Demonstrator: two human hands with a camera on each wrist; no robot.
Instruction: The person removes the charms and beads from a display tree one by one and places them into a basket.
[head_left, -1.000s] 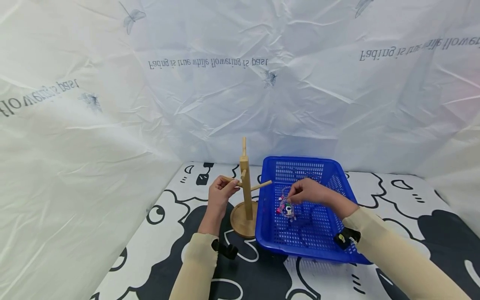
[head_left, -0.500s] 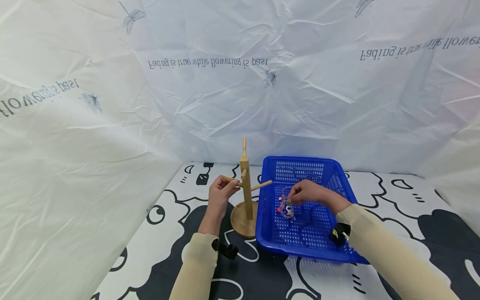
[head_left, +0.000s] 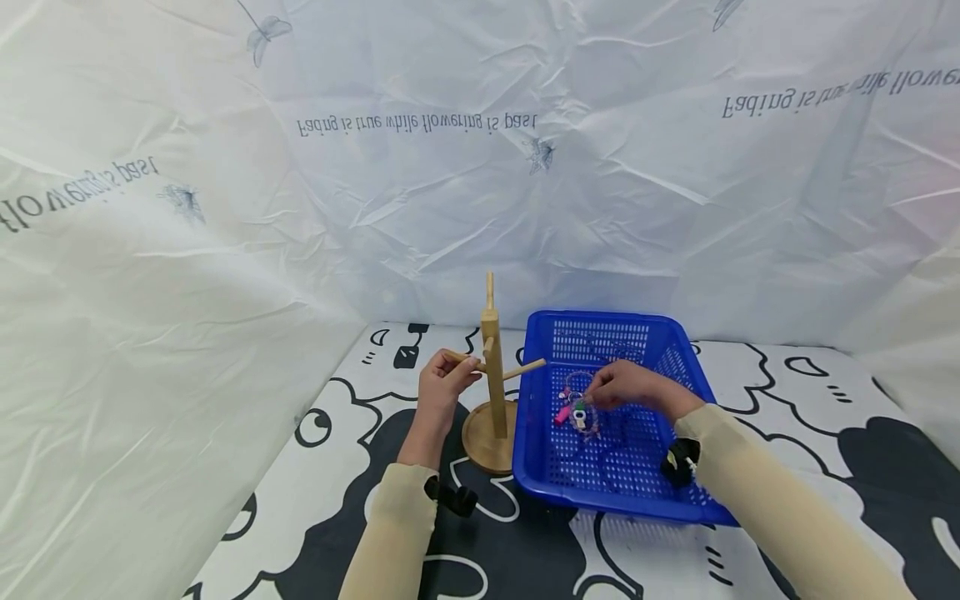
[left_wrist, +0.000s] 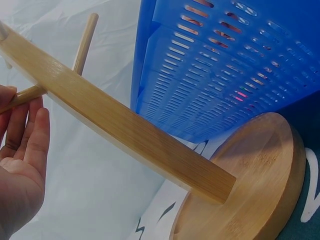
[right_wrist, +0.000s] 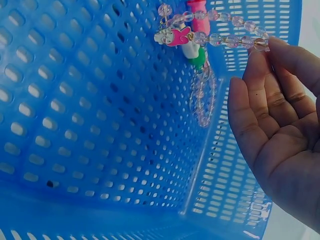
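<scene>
My left hand (head_left: pixel 442 390) pinches a side peg of a wooden stand (head_left: pixel 495 387). The stand has an upright post with several pegs and a round base (left_wrist: pixel 255 165). Over the basket, my right hand (head_left: pixel 628 386) pinches a beaded bracelet (right_wrist: pixel 235 42) between thumb and forefinger. Clear and pinkish beads make up the bracelet, and a pink-and-white character charm (right_wrist: pixel 176 36) hangs from it. Beyond it, in the right wrist view, lies another clear beaded loop (right_wrist: pixel 202 117) with a green-and-white piece (right_wrist: pixel 196 56) and a pink piece (right_wrist: pixel 201 21) near it.
The blue perforated basket (head_left: pixel 531 467) stands right beside the stand's base. A black-and-white cartoon-print cloth (head_left: pixel 345 408) covers the table. White printed sheeting (head_left: pixel 420 208) hangs behind and at the sides.
My right hand has shifted slightly to the right, and the beaded pieces below it have moved a little and spread apart. The left hand stays on the peg.
</scene>
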